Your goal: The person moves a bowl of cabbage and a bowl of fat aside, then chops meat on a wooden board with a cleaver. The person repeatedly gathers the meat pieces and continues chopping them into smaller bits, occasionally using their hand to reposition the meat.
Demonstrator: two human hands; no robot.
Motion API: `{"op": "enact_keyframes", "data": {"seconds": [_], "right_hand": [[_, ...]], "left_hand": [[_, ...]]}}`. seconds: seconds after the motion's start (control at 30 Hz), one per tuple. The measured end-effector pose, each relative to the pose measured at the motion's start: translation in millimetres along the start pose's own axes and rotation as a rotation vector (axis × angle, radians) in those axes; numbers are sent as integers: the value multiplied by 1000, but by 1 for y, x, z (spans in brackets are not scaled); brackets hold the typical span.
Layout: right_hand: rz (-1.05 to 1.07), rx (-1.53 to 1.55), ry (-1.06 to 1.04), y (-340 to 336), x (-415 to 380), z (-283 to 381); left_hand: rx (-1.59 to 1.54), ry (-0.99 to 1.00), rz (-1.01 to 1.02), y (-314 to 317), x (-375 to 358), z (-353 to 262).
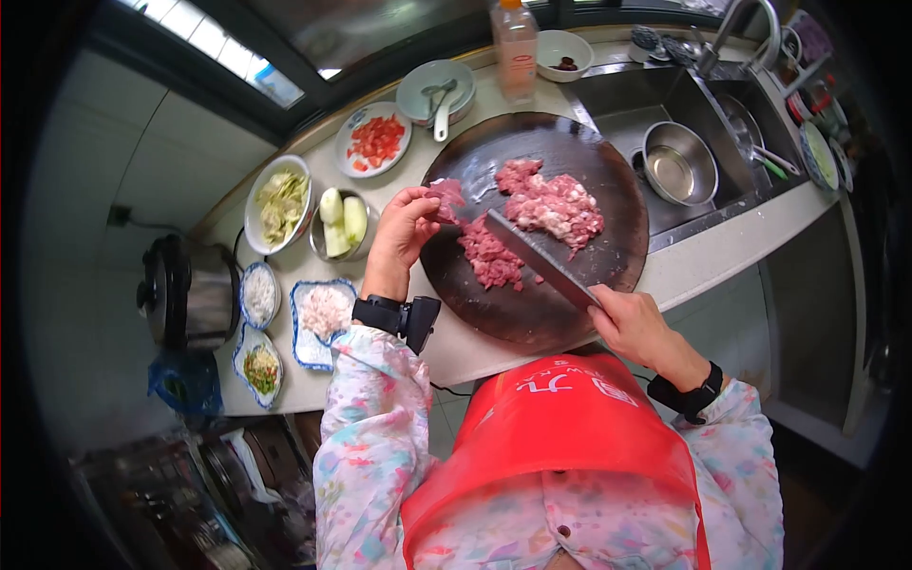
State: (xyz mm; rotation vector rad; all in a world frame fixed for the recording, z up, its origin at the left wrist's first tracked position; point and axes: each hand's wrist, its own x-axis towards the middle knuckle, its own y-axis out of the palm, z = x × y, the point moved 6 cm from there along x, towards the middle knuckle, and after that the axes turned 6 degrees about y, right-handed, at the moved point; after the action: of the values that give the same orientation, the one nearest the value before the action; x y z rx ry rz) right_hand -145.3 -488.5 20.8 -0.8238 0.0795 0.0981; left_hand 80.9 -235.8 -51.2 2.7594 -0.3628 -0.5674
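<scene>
A round dark cutting board (pixel 570 294) lies on the counter with chopped red meat (pixel 546 204) piled on it. My left hand (pixel 404 233) grips a chunk of raw meat (pixel 446 195) at the board's left edge. My right hand (pixel 632 323) holds the handle of a cleaver (pixel 537 256), whose blade lies across the board beside a smaller heap of cut meat (pixel 489 256).
Left of the board stand bowls of chopped tomato (pixel 375 142), sliced greens (pixel 280 204), cucumber pieces (pixel 342 223) and small dishes of minced ingredients (pixel 323 313). A rice cooker (pixel 185 294) sits far left. A sink (pixel 703 123) with a metal bowl is on the right; a bottle (pixel 516 47) stands behind.
</scene>
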Motion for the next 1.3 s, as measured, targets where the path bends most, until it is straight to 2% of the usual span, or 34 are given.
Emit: {"op": "enact_keyframes", "data": {"seconds": [0.07,0.13,0.27,0.33,0.53,0.67,0.73,0.8,0.87,0.93,0.97,1.03,1.07,1.13,1.2,1.3], "right_hand": [[64,-6,-50,2,7,11],[264,-243,-186,11,19,21],[241,-415,-419,4,58,21],[233,-436,-459,0,83,22],[195,-429,-585,26,120,30],[92,-381,-539,36,131,30],[79,-384,-528,34,127,31],[91,-231,-493,21,117,36],[10,-159,-438,1,102,39],[-77,-85,-382,-10,87,31],[-111,-64,-263,-16,82,17],[-157,37,-52,-27,68,2],[-162,36,-46,-29,59,1],[-126,17,143,-29,45,-13],[-114,8,166,-26,35,-16],[-57,-120,181,-17,32,-14]], "left_hand": [[-124,22,2,-11,-22,-7],[-121,44,-28,-24,-41,-11],[-78,34,-46,-37,-81,-13],[-68,44,-86,-35,-98,-11],[-51,21,-28,-20,-120,23],[-2,-13,101,10,-123,33],[132,-2,178,31,-122,42],[263,3,212,46,-111,67],[925,372,-56,45,-101,65],[1247,666,-274,62,-103,31],[1261,735,-284,66,-99,27],[1327,704,-265,82,-91,23],[1397,675,-251,88,-85,23],[1424,648,-189,89,-69,32],[1578,622,-151,90,-53,37],[1440,617,-228,76,-32,30]]}}
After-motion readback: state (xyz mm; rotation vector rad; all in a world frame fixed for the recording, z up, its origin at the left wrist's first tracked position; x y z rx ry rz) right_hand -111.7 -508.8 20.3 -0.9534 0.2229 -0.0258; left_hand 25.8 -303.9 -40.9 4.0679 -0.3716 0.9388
